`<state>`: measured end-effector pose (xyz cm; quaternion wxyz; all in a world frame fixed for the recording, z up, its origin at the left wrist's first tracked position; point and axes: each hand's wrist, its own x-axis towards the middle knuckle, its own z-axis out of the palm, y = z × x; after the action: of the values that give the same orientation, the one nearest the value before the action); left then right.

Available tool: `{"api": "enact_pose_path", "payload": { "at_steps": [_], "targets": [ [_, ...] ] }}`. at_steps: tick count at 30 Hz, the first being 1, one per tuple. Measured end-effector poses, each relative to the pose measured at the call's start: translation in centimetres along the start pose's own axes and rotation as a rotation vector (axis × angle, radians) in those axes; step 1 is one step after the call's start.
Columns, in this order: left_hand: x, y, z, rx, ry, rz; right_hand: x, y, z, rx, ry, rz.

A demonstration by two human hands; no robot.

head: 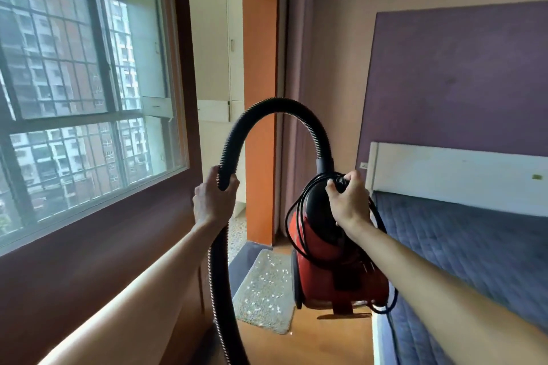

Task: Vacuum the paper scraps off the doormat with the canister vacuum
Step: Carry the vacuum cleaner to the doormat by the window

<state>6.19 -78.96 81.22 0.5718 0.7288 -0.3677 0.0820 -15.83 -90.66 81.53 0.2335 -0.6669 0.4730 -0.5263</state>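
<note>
A red canister vacuum with a black top hangs in the air in front of me. My right hand grips its black handle, with loops of black power cord caught under the fingers. Its black ribbed hose arches up and over to the left, where my left hand grips it; the rest of the hose drops down past my left arm. On the wooden floor below lies a grey doormat strewn with small white paper scraps. The vacuum hides the mat's right edge.
A bed with a blue quilted cover and white headboard fills the right side. A large window and brown wall run along the left. An orange door frame and purple curtain stand behind the mat, with speckled floor beyond.
</note>
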Motion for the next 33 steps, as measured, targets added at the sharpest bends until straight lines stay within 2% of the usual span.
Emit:
{"api": "enact_pose_path", "payload": {
  "at_steps": [10, 26, 33],
  "targets": [
    [6.2, 0.9, 8.9, -0.081, -0.082, 0.083, 7.2, 3.6, 1.6, -0.022, 0.117, 0.031],
    [22.5, -3.0, 25.8, -0.155, -0.281, 0.168, 23.3, 8.9, 11.7, -0.096, 0.248, 0.111],
    [26.3, -4.1, 31.4, -0.185, -0.299, 0.171, 27.7, 10.9, 14.4, -0.108, 0.269, 0.181]
  ]
}}
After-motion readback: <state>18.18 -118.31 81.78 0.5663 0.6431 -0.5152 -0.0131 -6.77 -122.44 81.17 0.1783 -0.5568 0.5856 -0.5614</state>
